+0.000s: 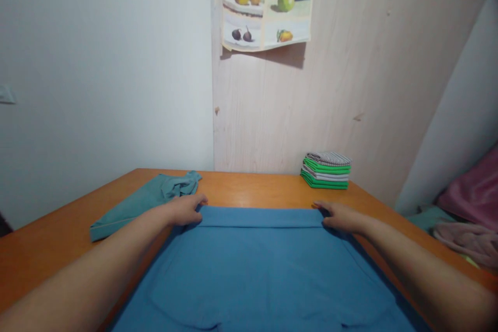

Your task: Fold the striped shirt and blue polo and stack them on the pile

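Observation:
A blue garment (257,264) lies spread over the near part of the table, running out of view at the bottom. Its far edge forms a straight, wide band, and curved seams that look like pocket lines show on both sides. My left hand (189,210) is closed on the left end of this band, fingers over the edge and thumb beneath. At the opposite end, my right hand (337,216) grips the band's right corner in a pinch. The band is stretched straight between the two hands. Whether the garment is an apron or trousers, I cannot tell.
On the left of the orange-brown table (249,189) lies a teal cloth (136,207), crumpled at its far end. A stack of folded green and striped cloths (327,171) stands at the back right. Pink fabric (472,192) is heaped beyond the right edge.

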Action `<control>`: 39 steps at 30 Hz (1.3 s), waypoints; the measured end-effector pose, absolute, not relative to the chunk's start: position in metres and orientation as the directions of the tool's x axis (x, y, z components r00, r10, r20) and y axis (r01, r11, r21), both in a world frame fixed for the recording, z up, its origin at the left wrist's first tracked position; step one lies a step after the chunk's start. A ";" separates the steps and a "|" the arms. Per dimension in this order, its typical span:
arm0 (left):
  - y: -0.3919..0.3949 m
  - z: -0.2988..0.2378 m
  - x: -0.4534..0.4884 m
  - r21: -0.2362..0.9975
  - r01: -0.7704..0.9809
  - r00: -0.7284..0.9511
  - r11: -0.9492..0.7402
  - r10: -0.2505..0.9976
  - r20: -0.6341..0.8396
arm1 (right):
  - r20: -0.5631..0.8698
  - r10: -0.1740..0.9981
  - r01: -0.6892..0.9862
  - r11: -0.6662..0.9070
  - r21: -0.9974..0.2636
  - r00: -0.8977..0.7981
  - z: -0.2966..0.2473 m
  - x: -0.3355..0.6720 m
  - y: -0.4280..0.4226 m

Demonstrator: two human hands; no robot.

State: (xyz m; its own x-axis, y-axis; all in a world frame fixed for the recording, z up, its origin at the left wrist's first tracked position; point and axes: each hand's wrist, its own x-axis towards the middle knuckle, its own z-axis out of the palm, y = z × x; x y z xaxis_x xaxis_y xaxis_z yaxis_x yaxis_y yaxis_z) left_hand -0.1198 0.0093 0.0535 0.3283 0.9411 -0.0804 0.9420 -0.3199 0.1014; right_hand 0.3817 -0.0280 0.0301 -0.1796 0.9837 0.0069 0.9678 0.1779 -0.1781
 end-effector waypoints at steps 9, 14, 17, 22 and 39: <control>0.011 0.071 -0.113 0.056 0.954 0.301 -0.296 0.945 -0.126 | 0.008 0.994 0.993 0.109 -0.047 -0.109 0.046 0.377 -0.026; -0.006 0.072 -0.120 0.054 0.954 0.296 -0.294 0.955 -0.029 | 0.091 0.992 0.996 0.086 -0.010 -0.085 0.052 0.378 -0.052; -0.026 0.080 -0.124 0.033 0.941 0.334 -0.337 0.940 0.077 | 0.171 0.982 0.997 0.075 0.014 -0.076 0.057 0.379 -0.078; -0.082 0.098 -0.130 -0.011 0.922 0.372 -0.386 0.880 0.295 | 0.395 0.917 0.999 0.039 0.032 -0.048 0.058 0.384 -0.136; -0.204 0.021 -0.150 -0.089 0.805 0.566 -0.587 0.713 0.415 | 0.620 0.779 0.995 0.101 0.023 -0.094 -0.032 0.389 -0.260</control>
